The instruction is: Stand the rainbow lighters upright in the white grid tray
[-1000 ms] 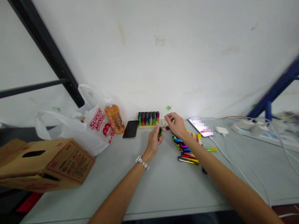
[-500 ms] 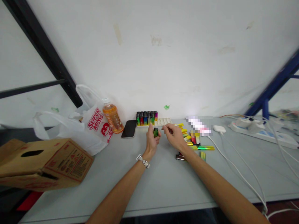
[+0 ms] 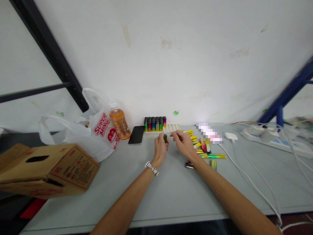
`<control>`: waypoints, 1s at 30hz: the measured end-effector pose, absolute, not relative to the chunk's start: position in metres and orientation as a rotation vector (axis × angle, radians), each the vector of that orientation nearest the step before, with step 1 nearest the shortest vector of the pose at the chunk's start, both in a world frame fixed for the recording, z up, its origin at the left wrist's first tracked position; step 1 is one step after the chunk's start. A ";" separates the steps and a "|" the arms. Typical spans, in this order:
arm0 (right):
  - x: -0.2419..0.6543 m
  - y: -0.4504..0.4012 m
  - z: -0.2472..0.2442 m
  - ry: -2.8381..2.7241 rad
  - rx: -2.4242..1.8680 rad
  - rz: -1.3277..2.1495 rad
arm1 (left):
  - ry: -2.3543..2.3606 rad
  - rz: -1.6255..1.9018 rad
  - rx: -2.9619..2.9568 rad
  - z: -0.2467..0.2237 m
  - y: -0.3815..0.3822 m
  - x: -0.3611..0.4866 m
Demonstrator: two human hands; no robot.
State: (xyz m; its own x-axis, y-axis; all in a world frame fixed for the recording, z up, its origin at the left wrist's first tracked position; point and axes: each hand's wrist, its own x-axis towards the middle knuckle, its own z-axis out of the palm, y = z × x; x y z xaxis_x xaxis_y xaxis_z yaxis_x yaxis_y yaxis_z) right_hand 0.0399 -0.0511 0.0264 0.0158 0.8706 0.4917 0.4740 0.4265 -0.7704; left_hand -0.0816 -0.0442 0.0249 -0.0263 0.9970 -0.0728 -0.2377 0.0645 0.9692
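Observation:
A green lighter with a dark top (image 3: 165, 138) is gripped in my left hand (image 3: 160, 147), which wears a silver bracelet at the wrist. Close by on the right, my right hand (image 3: 182, 142) has its fingers curled in a pinch; whatever they hold, if anything, is too small to make out. Behind both hands, several colourful lighters (image 3: 154, 124) stand upright in rows in the left part of a cream tray (image 3: 173, 127) with small slots. Yellow and green shiny wrappers or sleeves (image 3: 215, 156) lie right of my right hand, and a dark lighter (image 3: 190, 165) lies beneath that forearm.
Left of the tray are a black phone (image 3: 136, 135), an orange drink bottle (image 3: 120, 122), a white plastic bag (image 3: 99, 143) and a cardboard box (image 3: 70, 169). On the right, a white charger (image 3: 231, 136), cables and a power strip (image 3: 276, 142) lie along the wall.
My left hand has turned the green lighter so a narrower side shows. The right hand keeps its pinched pose nearby. The whole view has shifted slightly.

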 end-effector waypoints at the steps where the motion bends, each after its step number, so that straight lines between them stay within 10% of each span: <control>1: 0.039 -0.052 0.027 -1.616 -1.178 0.492 | 1.059 1.268 0.947 0.025 -0.044 -0.082; 17: 0.056 -0.003 0.038 -1.475 -1.022 0.707 | 1.369 1.401 1.729 0.012 -0.036 -0.105; 30: 0.048 0.078 0.043 -1.900 -1.156 0.385 | 0.654 0.460 2.540 0.013 -0.065 -0.093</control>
State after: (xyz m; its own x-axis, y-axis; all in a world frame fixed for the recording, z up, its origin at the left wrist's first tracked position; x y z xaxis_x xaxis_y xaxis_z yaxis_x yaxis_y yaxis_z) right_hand 0.0481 0.0783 0.0427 -0.2057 0.8363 0.5082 0.5721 0.5241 -0.6309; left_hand -0.0933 -0.0654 0.0128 0.8299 0.5218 0.1976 0.3628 -0.7737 0.5195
